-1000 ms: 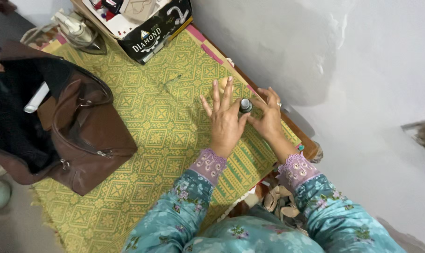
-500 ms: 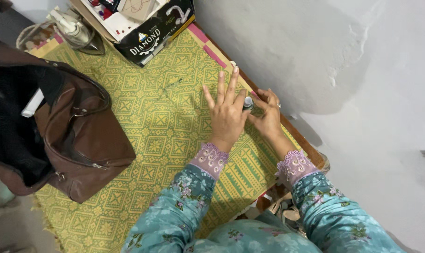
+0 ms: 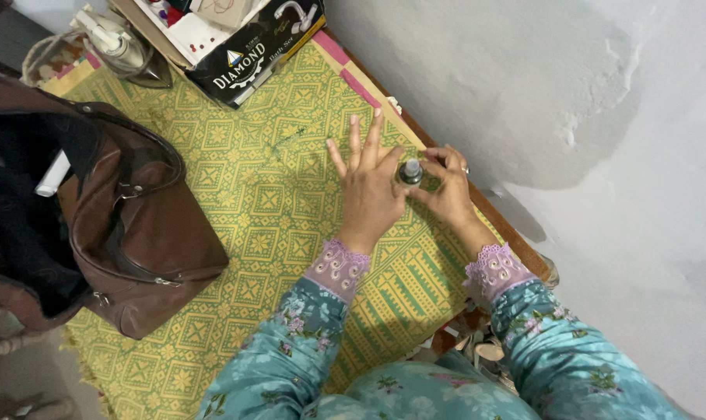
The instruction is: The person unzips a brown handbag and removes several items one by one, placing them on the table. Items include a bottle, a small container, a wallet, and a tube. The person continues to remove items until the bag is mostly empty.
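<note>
Fingers (image 3: 358,148) of the left hand (image 3: 367,193) were spread wide and stretched flat over the yellow-green patterned mat (image 3: 244,194), while its thumb pressed against the left side of a small dark bottle (image 3: 409,173). On the other side, the right hand (image 3: 446,190) pinched the bottle between thumb and curled fingertips, a ring showing on one finger. So the small dark bottle stood upright between the two hands, touched by both, near the right edge of the mat where the wooden table edge (image 3: 493,210) met the white wall (image 3: 563,101). Compared with half a second before, the left fingers had drawn a little nearer and pointed less far across the mat, and the bottle's round top showed more plainly between the thumbs; the right hand's grip looked unchanged. Well apart to the left lay an open brown leather handbag (image 3: 143,225), and at the far edge sat a black cardboard box (image 3: 252,58) with a clothes iron (image 3: 115,47) just beside it.
</note>
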